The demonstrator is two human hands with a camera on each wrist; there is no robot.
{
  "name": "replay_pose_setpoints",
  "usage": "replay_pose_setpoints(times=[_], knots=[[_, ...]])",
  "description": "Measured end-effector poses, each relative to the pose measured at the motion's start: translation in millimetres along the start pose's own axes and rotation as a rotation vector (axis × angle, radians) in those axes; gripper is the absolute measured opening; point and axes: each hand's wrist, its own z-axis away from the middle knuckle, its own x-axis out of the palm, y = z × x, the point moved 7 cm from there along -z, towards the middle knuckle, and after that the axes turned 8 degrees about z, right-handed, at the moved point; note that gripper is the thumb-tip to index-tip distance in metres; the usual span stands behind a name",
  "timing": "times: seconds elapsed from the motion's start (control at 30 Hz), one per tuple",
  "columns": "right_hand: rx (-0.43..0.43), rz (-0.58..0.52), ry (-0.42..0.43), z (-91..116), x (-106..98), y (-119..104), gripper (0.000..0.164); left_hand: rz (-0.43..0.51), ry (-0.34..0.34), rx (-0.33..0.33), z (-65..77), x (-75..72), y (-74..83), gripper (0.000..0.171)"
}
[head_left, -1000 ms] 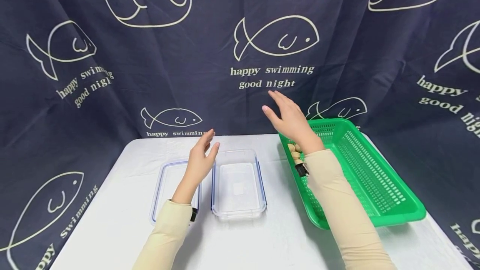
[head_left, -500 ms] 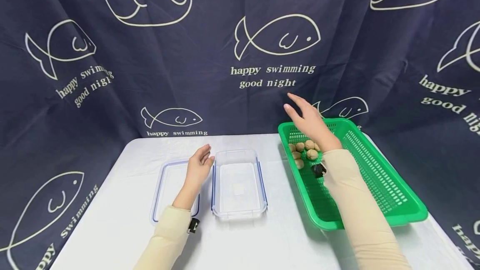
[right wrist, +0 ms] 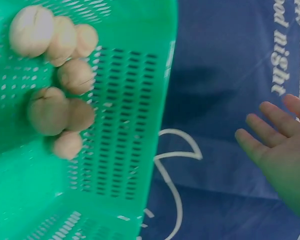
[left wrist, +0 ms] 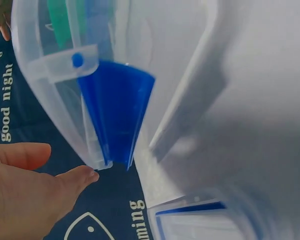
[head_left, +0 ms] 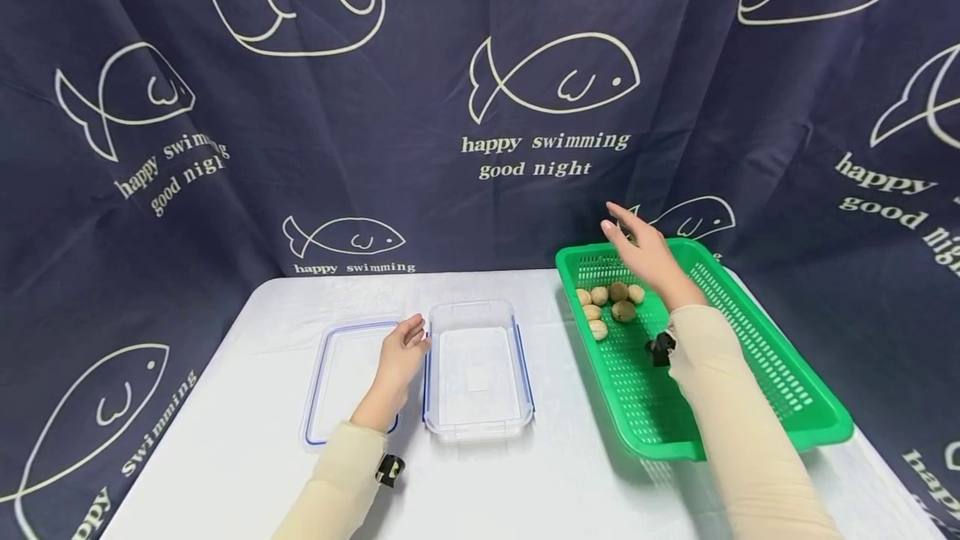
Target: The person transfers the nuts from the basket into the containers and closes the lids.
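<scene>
My left hand (head_left: 400,361) is at the left side of a clear plastic food container (head_left: 477,377) with blue side clips, its fingers loosely bent and holding nothing. In the left wrist view, the thumb and a finger lie close by the container's blue clip (left wrist: 117,110). Over the far part of a green plastic basket (head_left: 637,440) hovers my right hand (head_left: 651,261), fingers extended and nothing in it. Several walnuts (head_left: 623,311) sit in the basket's far left corner; the right wrist view shows these walnuts (right wrist: 49,111) grouped against the slotted wall.
The container's clear lid (head_left: 352,382), with a blue seal, lies flat on the white-covered table (head_left: 225,440) at left, partly behind the left forearm. A dark blue curtain (head_left: 420,107) with fish drawings hangs behind the table.
My right hand has moved right and lower over the basket, uncovering the walnuts. My left hand has come down beside the container. Container, lid and basket stay in place.
</scene>
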Motion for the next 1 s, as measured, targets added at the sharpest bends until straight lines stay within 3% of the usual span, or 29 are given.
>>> replay_pose_setpoints(times=[0.2, 0.5, 1.0], knots=[[0.012, -0.087, 0.036, 3.2, -0.5, 21.6, 0.061, 0.009, -0.018, -0.014, 5.8, 1.7, -6.7, 0.049], [0.087, -0.125, 0.059, 12.5, 6.4, 63.8, 0.061, 0.018, -0.011, -0.033, 11.2, 0.9, -15.2, 0.049], [0.265, -0.117, 0.011, 26.1, 37.9, 122.8, 0.062, -0.020, -0.002, -0.030, 11.4, -0.3, -20.3, 0.046]])
